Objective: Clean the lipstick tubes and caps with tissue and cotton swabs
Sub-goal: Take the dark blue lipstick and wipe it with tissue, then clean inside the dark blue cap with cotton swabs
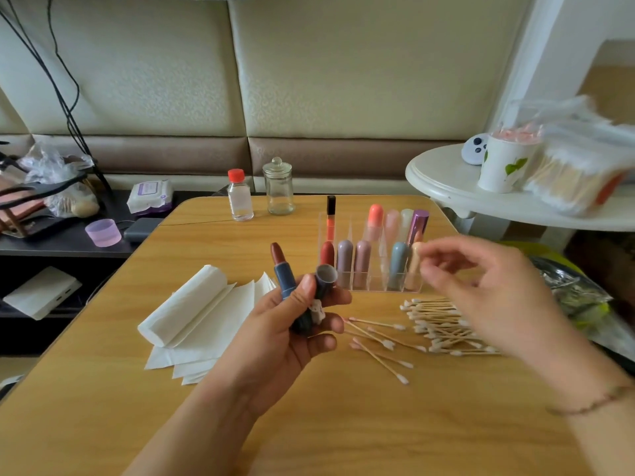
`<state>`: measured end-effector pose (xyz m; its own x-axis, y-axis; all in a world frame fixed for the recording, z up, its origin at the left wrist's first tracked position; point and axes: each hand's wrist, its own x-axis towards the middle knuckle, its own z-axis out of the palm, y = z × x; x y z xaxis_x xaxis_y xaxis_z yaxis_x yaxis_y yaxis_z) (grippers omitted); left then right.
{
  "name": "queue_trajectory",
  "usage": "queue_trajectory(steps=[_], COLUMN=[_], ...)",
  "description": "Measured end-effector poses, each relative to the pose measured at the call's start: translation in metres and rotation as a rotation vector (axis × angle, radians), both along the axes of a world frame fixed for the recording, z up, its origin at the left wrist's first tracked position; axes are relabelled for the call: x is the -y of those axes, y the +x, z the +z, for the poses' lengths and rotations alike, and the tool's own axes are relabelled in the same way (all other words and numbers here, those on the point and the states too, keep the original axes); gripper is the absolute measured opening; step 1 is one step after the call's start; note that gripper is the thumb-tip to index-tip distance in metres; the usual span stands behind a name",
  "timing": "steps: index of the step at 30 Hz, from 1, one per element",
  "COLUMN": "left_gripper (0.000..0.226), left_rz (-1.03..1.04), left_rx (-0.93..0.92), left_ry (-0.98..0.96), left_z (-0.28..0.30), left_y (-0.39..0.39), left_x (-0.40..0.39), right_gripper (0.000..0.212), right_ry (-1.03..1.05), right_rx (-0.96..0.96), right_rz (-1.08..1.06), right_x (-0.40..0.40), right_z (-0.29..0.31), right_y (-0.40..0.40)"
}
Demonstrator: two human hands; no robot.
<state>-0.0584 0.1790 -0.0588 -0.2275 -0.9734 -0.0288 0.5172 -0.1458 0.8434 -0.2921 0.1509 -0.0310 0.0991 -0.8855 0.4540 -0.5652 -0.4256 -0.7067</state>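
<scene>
**Fingers curled round tube and cap, cotton swabs waiting below the free hand**

Fingers (pixel 338 297) of the left hand (pixel 292 338) are seen wrapped round two things at once: the blue lipstick tube (pixel 285 273), its brown-red bullet wound up and pointing up and away, and the dark cap (pixel 314 297), mouth open towards the camera, pinned beside the tube under the thumb. Both long axes are held roughly upright, tilted a little to the left.

Over to the right hand (pixel 488 286): it is caught blurred in the air, fingers loosely bent with thumb and forefinger drawn near each other; nothing can be made out between them, though the blur leaves that uncertain.

Now the relation that matters. The pile of cotton swabs (pixel 443 328) is spread on the wooden table (pixel 343 424) just right of the left hand and directly beneath the right one, sticks lying mostly left to right. So the right hand is judged the nearer by far; a short drop should reach a stick. A few loose swabs lie apart, just below the left fingertips, an easier pick than the tangle.

Folded tissue (pixel 192 314) is laid left of the left hand, near it. Behind the left hand, the clear organiser (pixel 371 269) is seen filled with capped lipsticks.
</scene>
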Motion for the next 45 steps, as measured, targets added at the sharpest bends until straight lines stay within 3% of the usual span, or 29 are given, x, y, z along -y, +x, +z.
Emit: queue_trajectory(steps=[4,8,15,21,28,34,37,41,45], left_gripper=[0.024,0.022,0.021,0.020,0.017,0.027,0.031,0.031,0.025], left_rz=[0.028,0.043,0.057,0.061,0.028,-0.014,-0.003,-0.004,0.004], left_rx=[0.000,0.007,0.043,0.052,0.042,0.097,0.126,0.160,0.194], left_ry=[-0.006,-0.013,-0.015,-0.010,-0.027,-0.080,-0.087,-0.098,-0.117], left_z=[0.000,-0.002,-0.003,-0.002,-0.004,-0.006,-0.008,-0.009,-0.011], left_y=[0.001,0.002,0.003,0.004,0.005,0.003,0.003,0.003,0.003], left_x=[0.001,0.002,0.002,0.002,0.001,0.002,0.002,0.002,0.002], right_gripper=[0.020,0.005,0.011,0.003,0.002,0.018,0.006,0.013,0.014], right_ry=[0.211,0.192,0.114,0.132,-0.007,-0.249,-0.224,-0.189,-0.155], right_rx=[-0.535,-0.559,-0.774,-0.822,-0.553,-0.173,-0.063,-0.129,0.036], right_rz=[-0.006,0.014,-0.016,0.016,0.040,0.251,0.275,0.223,0.154], right_x=[0.012,0.012,0.016,0.016,0.008,-0.026,-0.029,-0.026,-0.025], right_z=[-0.010,-0.026,-0.029,-0.024,-0.024,0.001,-0.002,-0.015,-0.019], right_y=[-0.033,-0.028,-0.022,-0.021,-0.020,0.027,0.043,0.046,0.043])
